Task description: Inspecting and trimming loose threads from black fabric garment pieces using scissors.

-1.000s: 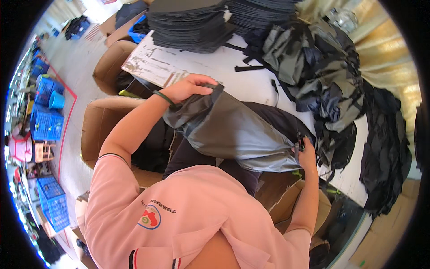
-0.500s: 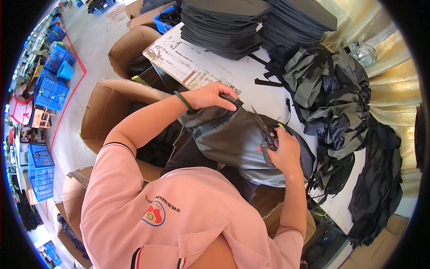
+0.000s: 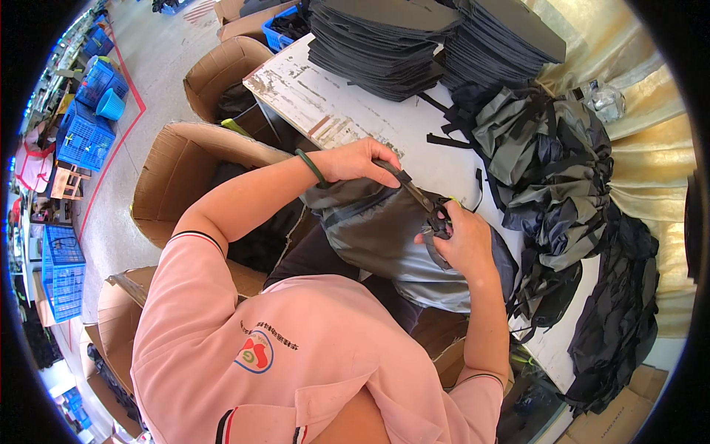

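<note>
A grey and black fabric bag [image 3: 370, 233] lies over my lap and against the table edge. My left hand [image 3: 364, 163] pinches a short black strap end [image 3: 404, 177] at the bag's upper edge between thumb and fingers. My right hand [image 3: 467, 240] is closed round the dark handles of a pair of scissors [image 3: 421, 198]. Their blades point up and left and reach the strap end beside my left fingertips. Whether the blades touch the strap cannot be made out.
The white, worn table [image 3: 325, 100] bears tall stacks of black sheets [image 3: 377, 52] and a heap of grey and black bags [image 3: 540, 163]. Black fabric pieces [image 3: 614, 311] hang over its right side. Open cardboard boxes [image 3: 214, 155] stand at my left, with blue crates [image 3: 85, 137] farther off.
My right hand has brought the scissors up and left to the strap end, and their blades have come together. My left hand keeps its pinch, shifted slightly right in the picture.
</note>
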`<action>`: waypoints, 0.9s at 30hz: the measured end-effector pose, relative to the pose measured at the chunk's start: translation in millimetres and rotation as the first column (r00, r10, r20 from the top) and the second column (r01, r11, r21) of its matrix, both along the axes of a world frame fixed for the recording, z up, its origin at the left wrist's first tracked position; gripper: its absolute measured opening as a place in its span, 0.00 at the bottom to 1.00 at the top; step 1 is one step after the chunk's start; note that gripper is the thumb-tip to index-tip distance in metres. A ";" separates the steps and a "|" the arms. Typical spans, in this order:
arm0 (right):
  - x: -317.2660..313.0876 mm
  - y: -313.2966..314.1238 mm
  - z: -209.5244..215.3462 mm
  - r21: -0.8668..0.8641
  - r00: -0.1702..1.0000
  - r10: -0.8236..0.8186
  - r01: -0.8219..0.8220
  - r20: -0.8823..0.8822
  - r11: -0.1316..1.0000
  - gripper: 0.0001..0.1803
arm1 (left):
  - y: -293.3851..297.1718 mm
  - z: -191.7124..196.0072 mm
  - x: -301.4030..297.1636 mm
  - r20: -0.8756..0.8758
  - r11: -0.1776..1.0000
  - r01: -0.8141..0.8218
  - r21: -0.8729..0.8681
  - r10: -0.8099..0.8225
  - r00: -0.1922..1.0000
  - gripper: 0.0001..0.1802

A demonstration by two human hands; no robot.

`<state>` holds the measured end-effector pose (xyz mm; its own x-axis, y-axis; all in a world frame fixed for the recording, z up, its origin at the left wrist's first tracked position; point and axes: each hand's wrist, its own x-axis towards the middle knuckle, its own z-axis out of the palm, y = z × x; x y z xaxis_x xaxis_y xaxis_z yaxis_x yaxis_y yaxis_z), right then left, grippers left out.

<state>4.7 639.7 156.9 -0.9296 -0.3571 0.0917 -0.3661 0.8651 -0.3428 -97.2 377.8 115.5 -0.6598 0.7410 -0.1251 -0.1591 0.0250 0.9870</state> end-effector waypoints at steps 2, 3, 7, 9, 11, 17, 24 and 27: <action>0.4 2.0 -0.2 -0.002 1.000 0.007 -0.007 0.006 1.000 0.27 | -0.2 0.4 -0.3 -0.003 1.000 0.009 0.010 -0.009 1.000 0.07; 1.0 2.9 -0.2 0.010 0.999 -0.013 0.012 0.036 1.000 0.27 | -0.2 0.2 -0.2 -0.024 1.000 -0.016 -0.012 0.016 1.000 0.07; 3.4 3.5 -2.1 0.020 0.999 -0.023 0.023 0.022 1.000 0.27 | 0.7 -0.9 -1.0 0.026 1.000 0.000 0.026 -0.001 1.000 0.07; 4.2 3.5 -3.2 0.023 0.999 -0.038 0.037 0.025 0.999 0.28 | 1.5 -1.4 -1.7 0.055 1.000 -0.001 0.005 0.001 0.998 0.08; 4.5 4.1 -3.8 0.010 0.999 -0.034 0.034 0.017 0.999 0.28 | 1.9 -1.6 -1.6 0.050 1.000 0.011 0.024 -0.012 0.999 0.08; 6.3 6.7 -2.5 0.044 0.998 -0.043 0.042 0.036 0.998 0.27 | 0.9 0.5 -3.2 0.027 0.999 0.032 -0.010 -0.032 0.999 0.07; 10.3 7.2 0.8 0.002 0.988 -0.106 0.106 0.113 0.994 0.23 | 4.1 2.4 -2.6 -0.016 0.999 0.031 -0.032 -0.031 0.999 0.09; 10.9 10.7 0.3 -0.036 0.995 -0.078 0.080 0.054 0.996 0.24 | 5.5 5.7 -1.6 0.001 0.998 0.018 -0.063 -0.018 1.000 0.09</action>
<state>15.6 650.4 157.1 -0.9587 -0.2794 0.0537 -0.2775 0.8768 -0.3928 -98.8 383.2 121.2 -0.6467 0.7430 -0.1723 -0.1582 0.0903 0.9833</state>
